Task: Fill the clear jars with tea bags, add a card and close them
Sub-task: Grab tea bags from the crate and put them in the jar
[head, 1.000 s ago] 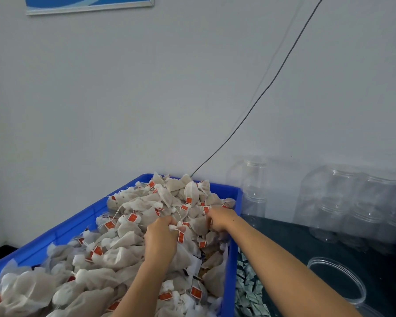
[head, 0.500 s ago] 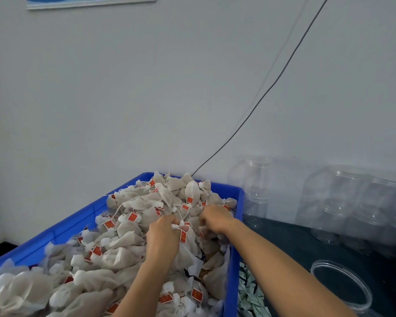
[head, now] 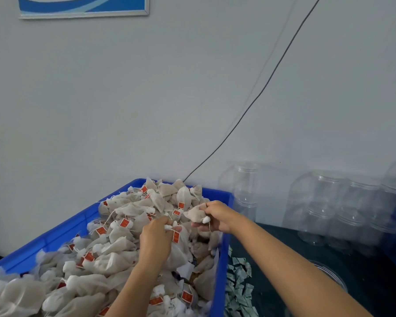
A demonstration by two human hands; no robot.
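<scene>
Right hand (head: 217,216) pinches one tea bag (head: 196,215); left hand (head: 157,236) apparently grips several.

Two bare forearms, no sleeves in view anywhere along them. Left hand (head: 155,240) and right hand (head: 217,216) uncovered: no gloves. No rings, no watch, no bracelet or band at either wrist. Fingernails short and plain where visible. Nothing above the forearms inside the frame.
</scene>
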